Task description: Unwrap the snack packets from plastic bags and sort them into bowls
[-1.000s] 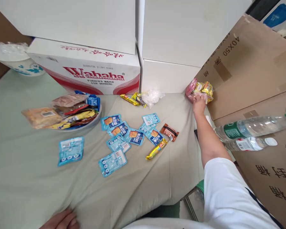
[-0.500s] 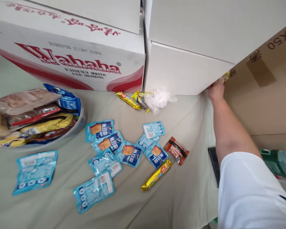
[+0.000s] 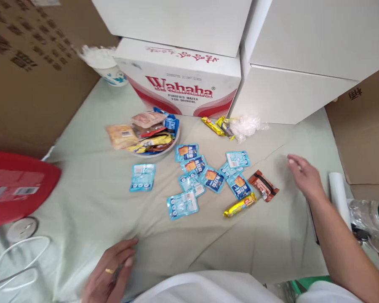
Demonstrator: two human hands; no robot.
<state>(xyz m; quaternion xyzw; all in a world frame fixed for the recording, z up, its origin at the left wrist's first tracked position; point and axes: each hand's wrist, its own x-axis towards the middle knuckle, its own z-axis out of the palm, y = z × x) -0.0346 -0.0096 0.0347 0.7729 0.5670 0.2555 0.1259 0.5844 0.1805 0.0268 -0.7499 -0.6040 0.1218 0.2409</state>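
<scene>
My left hand [image 3: 112,269] rests on the pale green cloth [image 3: 110,223] at the lower left, fingers stretched out, a ring on one finger, holding nothing. Over the cloth at the right hovers my right hand [image 3: 305,174], slightly blurred, fingers loosely extended with nothing visible in them. Nearest to it lies a brown snack packet [image 3: 263,185]. Left of that are a yellow wrapped bar [image 3: 240,205] and several blue snack pouches [image 3: 212,179], some overlapping. One blue pouch [image 3: 142,177] lies apart. A round bowl [image 3: 177,141] is heaped with packaged snacks [image 3: 148,130].
Behind stand a Wahaha water carton [image 3: 183,84] and white boxes [image 3: 281,97]. Two yellow wrappers [image 3: 212,126] and crumpled clear plastic [image 3: 246,127] lie before them. Cardboard boxes flank both sides. A red bag [image 3: 19,185], white cable [image 3: 34,269], paper cup [image 3: 112,73] and plastic bottle [image 3: 368,214] are around.
My right hand has come back from the gap beside the white box, where a yellow item was at its fingers. My left hand has come into view. The view has shifted left and widened.
</scene>
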